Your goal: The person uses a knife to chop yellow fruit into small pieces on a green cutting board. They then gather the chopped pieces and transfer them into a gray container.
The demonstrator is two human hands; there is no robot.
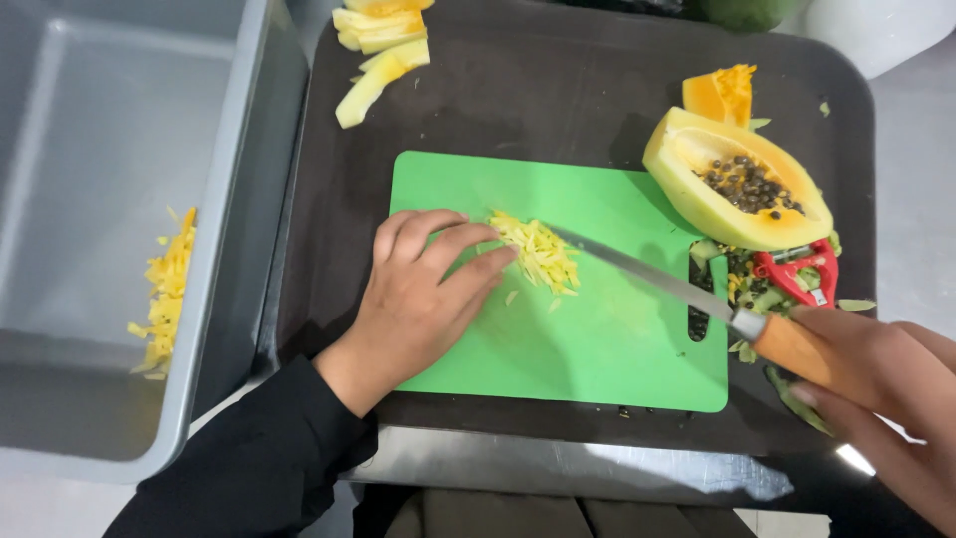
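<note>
My left hand (423, 289) lies flat on a green cutting board (597, 349), its fingertips touching a small heap of yellow papaya shreds (538, 251). My right hand (881, 384) grips the wooden handle of a knife (657, 279). The blade slants across the board, its tip at the right edge of the heap. The board lies on a dark tray (558, 95).
A halved papaya with black seeds (732, 179) and an orange chunk (722, 95) lie at the tray's right, above a red peeler (797, 271) on peel scraps. Peeled yellow strips (383, 50) lie at the top. A grey tub (100, 199) on the left holds shreds (164, 294).
</note>
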